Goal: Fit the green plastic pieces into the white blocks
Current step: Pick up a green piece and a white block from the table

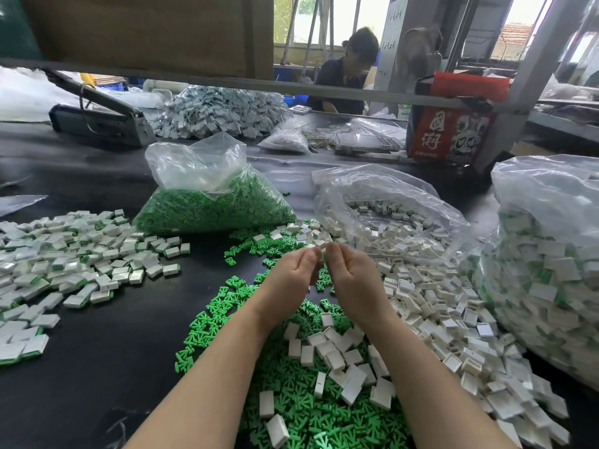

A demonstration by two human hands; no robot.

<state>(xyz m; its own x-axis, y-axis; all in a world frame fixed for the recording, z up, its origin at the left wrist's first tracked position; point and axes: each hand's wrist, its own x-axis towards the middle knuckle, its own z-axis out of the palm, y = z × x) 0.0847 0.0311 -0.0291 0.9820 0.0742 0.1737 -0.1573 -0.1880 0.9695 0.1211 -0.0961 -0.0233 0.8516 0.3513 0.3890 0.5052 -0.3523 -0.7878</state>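
Left hand [293,273] and right hand [351,277] are raised together, fingertips pinched on one small white rectangular plastic block [322,251]; a green piece inside cannot be confirmed. Loose flat green branched plastic pieces [301,396] are heaped on the black table [97,367] under the forearms, hollow white blocks [431,306] spilled to the right. Chinese characters on the red carton [449,134] are seen.

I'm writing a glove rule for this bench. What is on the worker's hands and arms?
Nothing is worn. The left hand and right hand are bare, with no gloves, rings, watch or wristband visible. Both forearms are uncovered right down to the picture's lower edge; no sleeve shows.
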